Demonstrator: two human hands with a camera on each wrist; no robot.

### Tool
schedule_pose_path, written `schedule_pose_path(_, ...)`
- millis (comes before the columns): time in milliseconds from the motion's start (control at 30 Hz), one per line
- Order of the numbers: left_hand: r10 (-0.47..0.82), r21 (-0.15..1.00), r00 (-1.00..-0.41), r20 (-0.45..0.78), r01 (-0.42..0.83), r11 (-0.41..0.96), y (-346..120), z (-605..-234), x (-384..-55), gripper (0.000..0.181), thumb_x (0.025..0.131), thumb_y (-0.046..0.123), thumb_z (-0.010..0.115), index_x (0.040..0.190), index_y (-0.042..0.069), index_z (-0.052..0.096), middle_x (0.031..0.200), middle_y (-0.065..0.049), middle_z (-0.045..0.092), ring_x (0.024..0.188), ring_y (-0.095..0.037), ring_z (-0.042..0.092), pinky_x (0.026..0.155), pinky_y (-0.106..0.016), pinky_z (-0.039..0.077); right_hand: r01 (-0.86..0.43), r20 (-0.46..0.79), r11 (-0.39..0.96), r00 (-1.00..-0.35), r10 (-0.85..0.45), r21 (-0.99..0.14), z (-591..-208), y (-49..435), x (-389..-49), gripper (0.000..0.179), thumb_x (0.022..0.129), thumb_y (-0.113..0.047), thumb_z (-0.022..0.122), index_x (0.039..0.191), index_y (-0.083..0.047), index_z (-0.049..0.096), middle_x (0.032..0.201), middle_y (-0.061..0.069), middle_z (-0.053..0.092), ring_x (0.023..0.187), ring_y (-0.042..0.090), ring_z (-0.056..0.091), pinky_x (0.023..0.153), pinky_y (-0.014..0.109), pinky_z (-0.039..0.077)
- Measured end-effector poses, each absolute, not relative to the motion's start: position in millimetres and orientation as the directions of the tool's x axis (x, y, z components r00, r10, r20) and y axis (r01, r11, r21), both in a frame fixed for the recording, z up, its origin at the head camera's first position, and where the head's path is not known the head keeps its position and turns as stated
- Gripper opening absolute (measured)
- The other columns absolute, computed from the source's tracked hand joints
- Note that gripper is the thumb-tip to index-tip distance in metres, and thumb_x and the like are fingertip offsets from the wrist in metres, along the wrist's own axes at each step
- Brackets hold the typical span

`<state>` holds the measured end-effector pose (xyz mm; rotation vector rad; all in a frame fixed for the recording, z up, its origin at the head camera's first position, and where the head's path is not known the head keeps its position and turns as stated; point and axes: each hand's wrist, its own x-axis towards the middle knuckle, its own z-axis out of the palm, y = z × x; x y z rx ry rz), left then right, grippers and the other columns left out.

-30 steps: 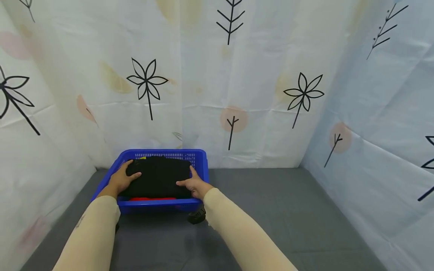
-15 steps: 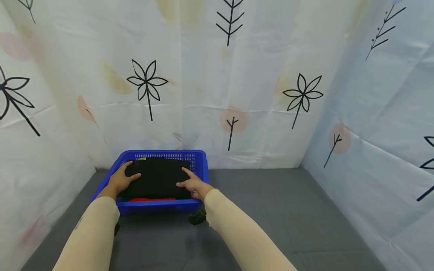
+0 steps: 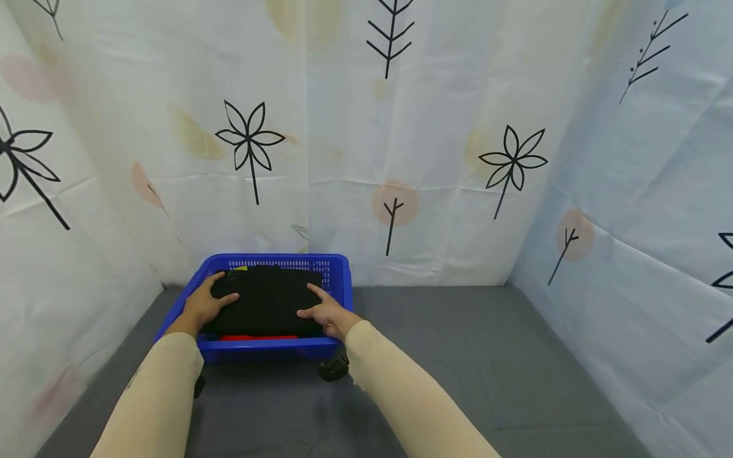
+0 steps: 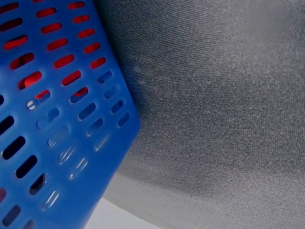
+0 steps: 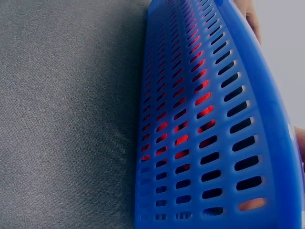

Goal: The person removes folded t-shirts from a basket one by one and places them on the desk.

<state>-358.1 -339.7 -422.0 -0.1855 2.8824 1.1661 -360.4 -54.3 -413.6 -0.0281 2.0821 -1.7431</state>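
Note:
A folded black cloth (image 3: 266, 302), its exact kind unclear, lies in the blue plastic basket (image 3: 269, 344) in the head view. At its left end my left hand (image 3: 200, 304) rests with the thumb extended over the top and the forefinger along the upper left corner. On the right end lies my right hand (image 3: 329, 313), thumb and forefinger spread and touching the cloth. The remaining fingers of both hands are mostly hidden. Something red (image 3: 258, 337) shows below the cloth's near edge, and also through the basket's slots in both wrist views. A small yellow patch (image 3: 241, 268) peeks out behind.
The basket stands on a grey cloth-covered surface (image 3: 446, 356), close to the patterned white curtain (image 3: 349, 140) at the back. More curtain hangs at the left and right. A dark wrist device (image 3: 335, 366) sits beneath the right wrist, near the basket's front corner.
My right forefinger has shifted inward from the cloth's right edge onto its top. The left hand, cloth and basket look almost unmoved.

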Motion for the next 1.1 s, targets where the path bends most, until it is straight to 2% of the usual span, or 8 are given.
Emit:
schedule_pose_path(133, -0.124, 0.697, -0.991, -0.040, -0.117, 0.708, -339.7, -421.3, -358.3, 0.089, 0.095, 0.047, 0.061, 0.158, 0.008, 0.012, 0.156, -0.037, 0.010, 0.137, -0.062, 0.013, 0.108, -0.073, 0.019, 0.220, -0.270, 0.194, -0.920, -0.283, -0.956, -412.6, -53.5, -357.6, 0.073, 0.088, -0.002, 0.071, 0.150, -0.027, 0.042, 0.163, 0.014, 0.017, 0.134, 0.031, 0.039, 0.056, 0.022, 0.033)
schedule_pose_path(167, -0.131, 0.700, -0.991, -0.034, -0.118, 0.705, -336.6, -417.5, -355.1, 0.084, 0.097, 0.039, 0.061, 0.158, 0.007, 0.014, 0.156, -0.037, 0.011, 0.137, -0.062, 0.013, 0.108, -0.073, 0.019, 0.217, -0.263, 0.187, -0.924, -0.279, -0.958, -412.3, -53.5, -356.8, 0.072, 0.088, -0.002, 0.071, 0.150, -0.027, 0.043, 0.163, 0.014, 0.018, 0.136, 0.032, 0.038, 0.059, 0.023, 0.034)
schedule_pose_path(233, -0.144, 0.701, -0.989, -0.017, -0.115, 0.704, -334.5, -415.5, -353.0, 0.081, 0.097, 0.036, 0.061, 0.158, 0.007, 0.015, 0.156, -0.037, 0.012, 0.137, -0.062, 0.014, 0.109, -0.072, 0.020, 0.207, -0.251, 0.179, -0.930, -0.271, -0.962, -411.9, -53.4, -355.1, 0.072, 0.087, -0.002, 0.071, 0.149, -0.027, 0.044, 0.162, 0.014, 0.019, 0.140, 0.033, 0.035, 0.073, 0.024, 0.045)
schedule_pose_path(300, -0.152, 0.704, -0.988, -0.010, -0.115, 0.701, -333.1, -414.0, -351.1, 0.079, 0.098, 0.034, 0.061, 0.157, 0.007, 0.016, 0.156, -0.036, 0.013, 0.138, -0.061, 0.014, 0.109, -0.071, 0.020, 0.203, -0.243, 0.168, -0.934, -0.264, -0.965, -411.8, -53.6, -354.1, 0.071, 0.088, -0.003, 0.072, 0.149, -0.027, 0.045, 0.162, 0.014, 0.020, 0.141, 0.034, 0.035, 0.083, 0.029, 0.047)
schedule_pose_path(367, -0.160, 0.711, -0.987, -0.008, -0.118, 0.693, -332.6, -413.5, -349.9, 0.079, 0.098, 0.033, 0.061, 0.158, 0.008, 0.016, 0.156, -0.036, 0.013, 0.138, -0.061, 0.014, 0.109, -0.071, 0.019, 0.199, -0.235, 0.160, -0.937, -0.257, -0.967, -412.0, -54.2, -353.5, 0.071, 0.087, -0.003, 0.072, 0.149, -0.027, 0.045, 0.162, 0.013, 0.022, 0.142, 0.036, 0.034, 0.098, 0.038, 0.046)
schedule_pose_path(433, -0.167, 0.717, -0.986, -0.010, -0.124, 0.686, -332.7, -413.3, -349.1, 0.079, 0.098, 0.033, 0.061, 0.158, 0.009, 0.016, 0.157, -0.035, 0.012, 0.138, -0.061, 0.013, 0.109, -0.071, 0.019, 0.195, -0.228, 0.148, -0.939, -0.256, -0.969, -412.3, -54.5, -353.1, 0.072, 0.087, -0.003, 0.072, 0.149, -0.027, 0.045, 0.162, 0.013, 0.022, 0.143, 0.038, 0.031, 0.111, 0.048, 0.038)
schedule_pose_path(600, -0.166, 0.724, -0.986, -0.003, -0.117, 0.680, -333.3, -413.0, -349.0, 0.080, 0.097, 0.034, 0.062, 0.158, 0.009, 0.016, 0.157, -0.035, 0.012, 0.138, -0.061, 0.014, 0.109, -0.071, 0.019, 0.192, -0.220, 0.132, -0.944, -0.244, -0.973, -411.6, -54.9, -352.9, 0.070, 0.087, -0.002, 0.071, 0.148, -0.026, 0.046, 0.162, 0.013, 0.023, 0.143, 0.039, 0.031, 0.115, 0.055, 0.030)
schedule_pose_path(1100, -0.182, 0.765, -0.983, 0.023, -0.100, 0.637, -333.1, -415.5, -351.9, 0.081, 0.095, 0.038, 0.064, 0.158, 0.012, 0.019, 0.157, -0.034, 0.013, 0.139, -0.059, 0.015, 0.110, -0.070, 0.021, 0.126, -0.160, 0.155, -0.959, -0.236, -0.980, -405.9, -51.7, -350.4, 0.067, 0.089, -0.005, 0.068, 0.149, -0.025, 0.046, 0.161, 0.012, 0.025, 0.143, 0.039, 0.033, 0.112, 0.056, 0.034)
